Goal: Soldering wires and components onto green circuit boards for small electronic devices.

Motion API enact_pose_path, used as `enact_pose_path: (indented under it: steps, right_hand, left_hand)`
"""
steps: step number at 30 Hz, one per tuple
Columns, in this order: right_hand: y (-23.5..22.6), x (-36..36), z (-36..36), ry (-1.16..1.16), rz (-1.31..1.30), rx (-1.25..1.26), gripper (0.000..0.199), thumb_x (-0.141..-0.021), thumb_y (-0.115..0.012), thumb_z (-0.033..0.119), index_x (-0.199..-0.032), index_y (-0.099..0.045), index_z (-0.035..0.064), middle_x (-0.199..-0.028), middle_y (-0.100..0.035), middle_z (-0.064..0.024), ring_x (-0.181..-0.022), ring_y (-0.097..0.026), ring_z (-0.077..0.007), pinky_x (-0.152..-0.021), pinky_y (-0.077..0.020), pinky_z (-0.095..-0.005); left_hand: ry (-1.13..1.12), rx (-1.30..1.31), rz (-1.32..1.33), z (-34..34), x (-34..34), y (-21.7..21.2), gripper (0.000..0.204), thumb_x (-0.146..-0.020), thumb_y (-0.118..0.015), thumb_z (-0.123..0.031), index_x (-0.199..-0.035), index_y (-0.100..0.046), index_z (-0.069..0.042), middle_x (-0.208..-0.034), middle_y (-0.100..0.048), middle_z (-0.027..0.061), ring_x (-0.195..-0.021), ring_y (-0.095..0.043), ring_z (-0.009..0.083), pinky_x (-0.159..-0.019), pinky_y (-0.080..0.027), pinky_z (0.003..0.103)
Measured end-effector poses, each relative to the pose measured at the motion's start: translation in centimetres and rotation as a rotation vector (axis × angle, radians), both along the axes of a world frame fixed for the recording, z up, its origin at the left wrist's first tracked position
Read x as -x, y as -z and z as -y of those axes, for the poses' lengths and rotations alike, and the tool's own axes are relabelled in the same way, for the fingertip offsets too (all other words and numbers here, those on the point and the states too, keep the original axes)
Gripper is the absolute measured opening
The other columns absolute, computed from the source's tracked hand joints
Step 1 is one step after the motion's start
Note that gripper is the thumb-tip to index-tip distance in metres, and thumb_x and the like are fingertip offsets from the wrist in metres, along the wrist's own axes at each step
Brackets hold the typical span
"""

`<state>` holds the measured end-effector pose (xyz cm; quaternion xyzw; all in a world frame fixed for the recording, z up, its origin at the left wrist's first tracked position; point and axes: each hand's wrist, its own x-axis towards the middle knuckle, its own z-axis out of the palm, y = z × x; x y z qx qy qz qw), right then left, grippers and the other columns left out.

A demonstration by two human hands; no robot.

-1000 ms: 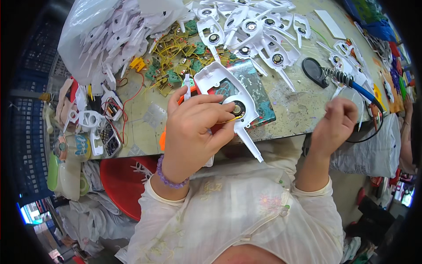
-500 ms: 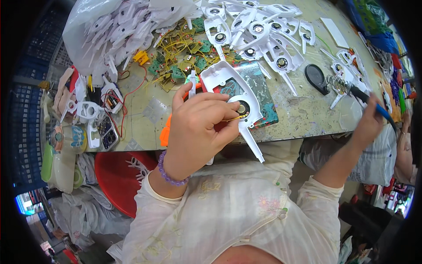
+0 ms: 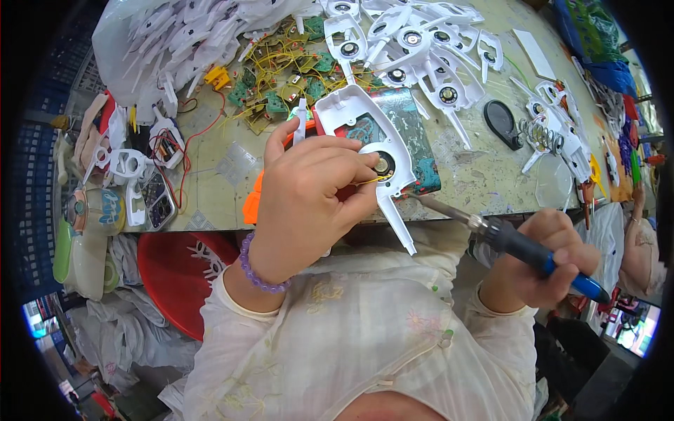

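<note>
My left hand (image 3: 302,179), with a purple bead bracelet at the wrist, pinches a thin yellow wire (image 3: 369,182) beside a small round speaker (image 3: 384,167). That speaker sits in a white plastic housing half (image 3: 395,214), which lies over a worn teal box (image 3: 425,158) near the table's front edge. Wrapped round a soldering iron (image 3: 523,247) with a black and blue handle, my right hand (image 3: 547,263) holds it low at the right. The iron's tip points left, close to the housing's lower edge; whether they touch I cannot tell.
Green circuit boards (image 3: 277,102) with yellow wires lie behind my left hand. White housings with speakers (image 3: 414,42) heap up at the back. A spring iron holder (image 3: 544,137) with a black base stands at the right. Below the table edge is a red basin (image 3: 168,281).
My right hand has brought the soldering iron out of its spring holder, down and left to the housing. My left hand keeps its pinch at the speaker.
</note>
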<state>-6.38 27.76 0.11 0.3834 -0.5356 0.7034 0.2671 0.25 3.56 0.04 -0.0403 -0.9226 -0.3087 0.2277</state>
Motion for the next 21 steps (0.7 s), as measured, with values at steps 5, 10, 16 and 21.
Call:
enact_pose_path:
  steps: [5,10,16,21]
  right_hand:
    - [0.4,0.6,1.5,-0.015,0.031,-0.119,0.029,-0.089,-0.058,0.03,-0.083,-0.041,0.0075,-0.052,-0.04,-0.0025,-0.043,-0.033,-0.0132,-0.042,-0.0249,-0.0287]
    - [0.6,0.8,1.8,-0.015,0.014,-0.161,0.029,-0.089,-0.059,0.03,-0.083,-0.042,0.0075,-0.051,-0.04,-0.0026,-0.042,-0.034,-0.0138,-0.041,-0.0269,-0.0289]
    - [0.6,0.8,2.1,-0.004,0.022,-0.176,0.03,-0.088,-0.06,0.031,-0.083,-0.042,0.008,-0.051,-0.04,-0.0025,-0.043,-0.034,-0.0138,-0.042,-0.0271,-0.0285]
    - [0.7,0.7,2.1,0.007,0.023,-0.17,0.031,-0.088,-0.061,0.032,-0.081,-0.042,0.0082,-0.052,-0.04,-0.0026,-0.043,-0.033,-0.0135,-0.042,-0.0257,-0.0287]
  left_hand:
    - [0.002,-0.017,-0.012,-0.1,-0.1,0.2,0.004,-0.069,-0.07,-0.011,-0.071,-0.066,-0.01,-0.074,-0.067,-0.0009,-0.088,-0.064,0.0169,-0.097,-0.031,0.048]
    - [-0.009,-0.023,-0.001,-0.1,-0.2,0.2,0.005,-0.066,-0.069,-0.007,-0.069,-0.066,-0.01,-0.081,-0.07,-0.0001,-0.089,-0.065,0.0189,-0.096,-0.033,0.045]
    - [-0.005,-0.018,-0.008,0.0,-0.2,0.2,0.005,-0.066,-0.069,-0.007,-0.067,-0.065,-0.01,-0.079,-0.07,-0.0001,-0.089,-0.065,0.0188,-0.095,-0.033,0.046]
    - [0.016,-0.028,-0.03,0.0,-0.1,0.3,0.004,-0.069,-0.069,-0.009,-0.071,-0.065,-0.009,-0.07,-0.065,0.0005,-0.087,-0.064,0.0177,-0.097,-0.031,0.049]
